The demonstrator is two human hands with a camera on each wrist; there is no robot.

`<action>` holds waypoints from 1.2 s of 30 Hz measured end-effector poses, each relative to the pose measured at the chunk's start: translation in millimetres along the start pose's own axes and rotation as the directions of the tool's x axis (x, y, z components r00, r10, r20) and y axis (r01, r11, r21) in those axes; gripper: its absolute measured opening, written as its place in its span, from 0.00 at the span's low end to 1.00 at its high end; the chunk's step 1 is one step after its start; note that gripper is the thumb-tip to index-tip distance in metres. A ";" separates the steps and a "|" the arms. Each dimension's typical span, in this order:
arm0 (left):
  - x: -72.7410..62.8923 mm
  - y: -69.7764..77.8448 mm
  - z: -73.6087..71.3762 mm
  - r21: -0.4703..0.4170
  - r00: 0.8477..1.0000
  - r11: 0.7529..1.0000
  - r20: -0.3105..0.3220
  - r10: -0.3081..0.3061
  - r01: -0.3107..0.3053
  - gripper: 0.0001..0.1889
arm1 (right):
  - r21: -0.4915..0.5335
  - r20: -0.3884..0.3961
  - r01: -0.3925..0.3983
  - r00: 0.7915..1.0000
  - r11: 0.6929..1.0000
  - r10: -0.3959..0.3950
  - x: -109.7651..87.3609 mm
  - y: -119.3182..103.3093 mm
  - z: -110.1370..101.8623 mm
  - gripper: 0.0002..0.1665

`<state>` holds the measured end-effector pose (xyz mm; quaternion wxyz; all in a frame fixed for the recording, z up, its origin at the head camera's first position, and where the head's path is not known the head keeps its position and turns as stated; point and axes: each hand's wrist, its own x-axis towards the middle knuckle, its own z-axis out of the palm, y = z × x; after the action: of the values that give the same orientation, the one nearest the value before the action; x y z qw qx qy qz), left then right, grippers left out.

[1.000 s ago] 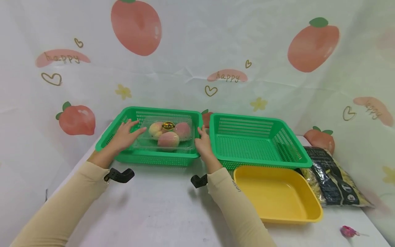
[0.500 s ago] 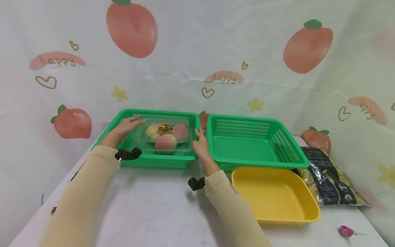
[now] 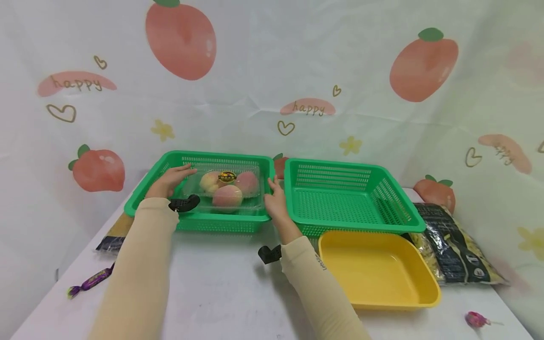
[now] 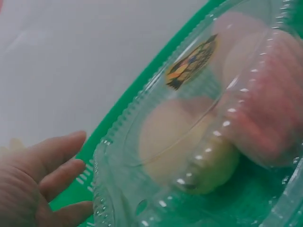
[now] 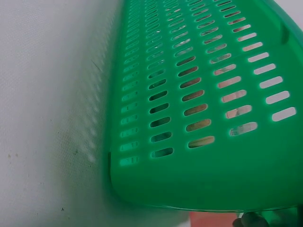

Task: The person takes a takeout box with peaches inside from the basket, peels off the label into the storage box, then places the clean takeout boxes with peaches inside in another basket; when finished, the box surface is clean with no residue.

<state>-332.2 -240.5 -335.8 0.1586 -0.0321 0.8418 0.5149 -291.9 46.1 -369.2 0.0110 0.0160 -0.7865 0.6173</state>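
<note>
A clear plastic clamshell box (image 3: 195,191) lies inside the left green basket (image 3: 225,217). Several peaches (image 3: 228,196) show through its lid, under a black and gold sticker (image 4: 191,64). My left hand (image 3: 172,181) reaches over the basket's left side, its fingers extended at the box's left edge; the left wrist view shows the fingertips right by that ridged edge. At the basket's right rim is my right hand (image 3: 277,203), fingers fairly straight and pointing away from me along the rim. The right wrist view is filled by the slotted green basket wall, and little of that hand shows.
A second green basket (image 3: 335,203) stands to the right, with a yellow tub (image 3: 378,269) before it. A black-and-clear bag (image 3: 459,245) and a small pink flower (image 3: 477,319) lie farther right. On the left are a purple wrapped candy (image 3: 95,279) and another package (image 3: 114,235).
My left forearm has swung rightward, uncovering the candy and package at the left. The left fingers remain near the box's left edge. My right hand has stayed at the rim.
</note>
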 end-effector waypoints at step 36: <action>6.6 -13.7 -7.1 0.140 0.973 0.988 0.231 0.027 -0.061 0.39 | -0.003 -0.011 0.005 1.000 1.000 -0.005 -0.3 0.4 0.3 0.33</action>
<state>-337.1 -252.4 -346.5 0.2448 0.0577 0.8541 0.4553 -291.7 45.9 -369.8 0.0168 0.0144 -0.7874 0.6160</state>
